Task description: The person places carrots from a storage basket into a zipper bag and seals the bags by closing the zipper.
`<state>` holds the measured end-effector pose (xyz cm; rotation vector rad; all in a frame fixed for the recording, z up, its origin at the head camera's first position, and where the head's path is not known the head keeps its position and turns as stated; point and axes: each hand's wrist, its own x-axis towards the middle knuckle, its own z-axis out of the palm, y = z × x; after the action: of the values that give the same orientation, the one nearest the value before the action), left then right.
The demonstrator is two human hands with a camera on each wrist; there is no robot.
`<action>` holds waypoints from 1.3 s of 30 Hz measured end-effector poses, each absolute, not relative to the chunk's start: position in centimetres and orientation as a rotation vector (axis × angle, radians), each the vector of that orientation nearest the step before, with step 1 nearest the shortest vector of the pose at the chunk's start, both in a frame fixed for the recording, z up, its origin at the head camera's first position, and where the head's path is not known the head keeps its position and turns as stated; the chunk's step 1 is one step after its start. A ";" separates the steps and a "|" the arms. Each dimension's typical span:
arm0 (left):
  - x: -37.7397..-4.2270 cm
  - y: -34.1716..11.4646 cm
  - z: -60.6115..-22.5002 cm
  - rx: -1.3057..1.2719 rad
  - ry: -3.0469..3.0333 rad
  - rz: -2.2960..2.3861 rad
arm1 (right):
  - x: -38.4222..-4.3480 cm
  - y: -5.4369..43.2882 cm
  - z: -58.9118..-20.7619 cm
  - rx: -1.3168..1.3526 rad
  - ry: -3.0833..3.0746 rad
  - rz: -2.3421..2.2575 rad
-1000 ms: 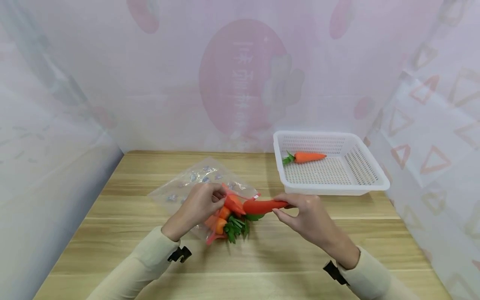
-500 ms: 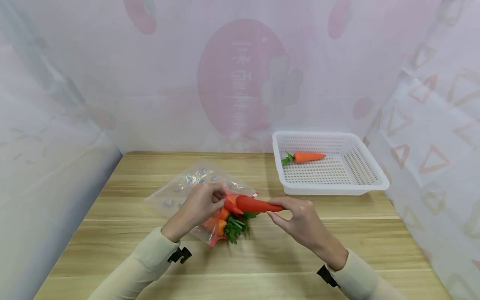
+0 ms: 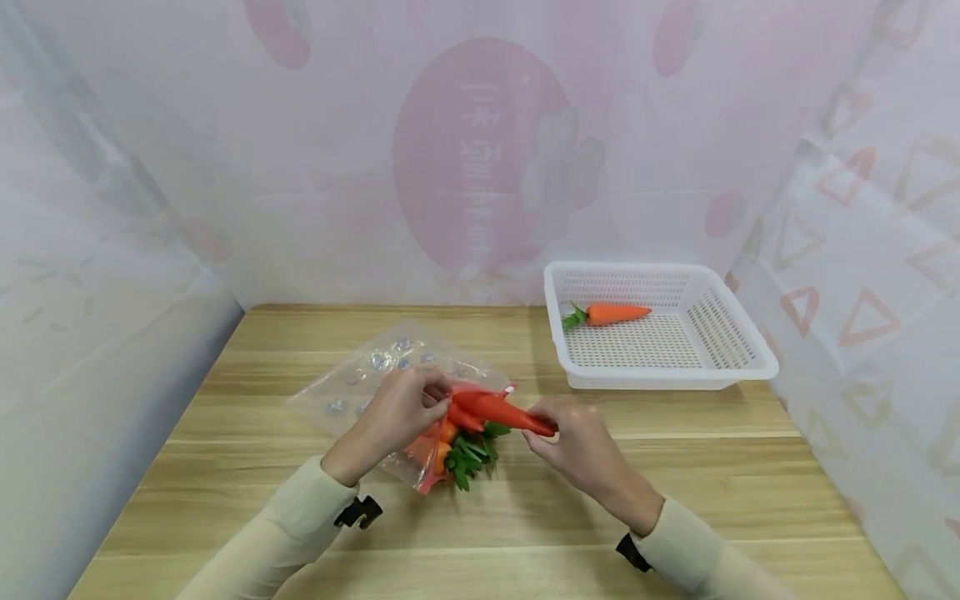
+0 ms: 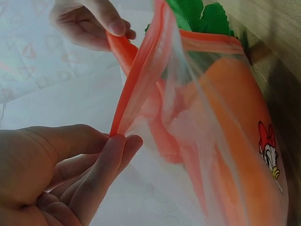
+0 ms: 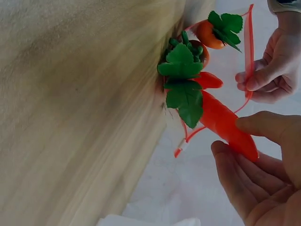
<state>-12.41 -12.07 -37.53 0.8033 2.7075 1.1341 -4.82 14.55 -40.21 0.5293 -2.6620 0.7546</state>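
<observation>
My left hand (image 3: 397, 412) pinches the red zip edge of a clear plastic zip bag (image 4: 141, 61), holding its mouth apart. Inside the bag are orange carrots (image 4: 225, 103), their green leaves (image 3: 468, 454) sticking out of the opening. My right hand (image 3: 581, 446) grips a smooth red chili pepper (image 5: 225, 125) near one end, between thumb and fingers. The pepper's far end reaches into the bag's mouth. Another red pepper (image 5: 210, 80) lies beside it in the opening. Part of the bag is hidden behind my left hand.
A white perforated basket (image 3: 667, 379) stands at the back right of the wooden table (image 3: 480, 517), with one carrot (image 3: 615, 313) in it. Printed cloth walls (image 3: 337, 208) enclose the table at the back and sides.
My right hand has moved left, carrying the red chili pepper into the bag's mouth, with its held end now tilted lower. My left hand has stayed at the bag's edge.
</observation>
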 end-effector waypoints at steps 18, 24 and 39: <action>-12.3 -12.2 -37.6 0.812 2.690 1.164 | -7.4 11.6 -42.0 0.336 -2.881 0.909; -12.2 -12.5 -37.6 0.817 2.705 1.158 | -8.6 11.3 -42.4 0.315 -2.883 0.931; -12.0 -12.5 -37.7 0.822 2.676 1.187 | -10.0 10.4 -42.7 0.241 -2.924 0.952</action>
<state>-12.05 -12.51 -37.65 0.8221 2.6758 1.1867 -9.95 10.45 -42.69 0.2408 -2.9244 0.9525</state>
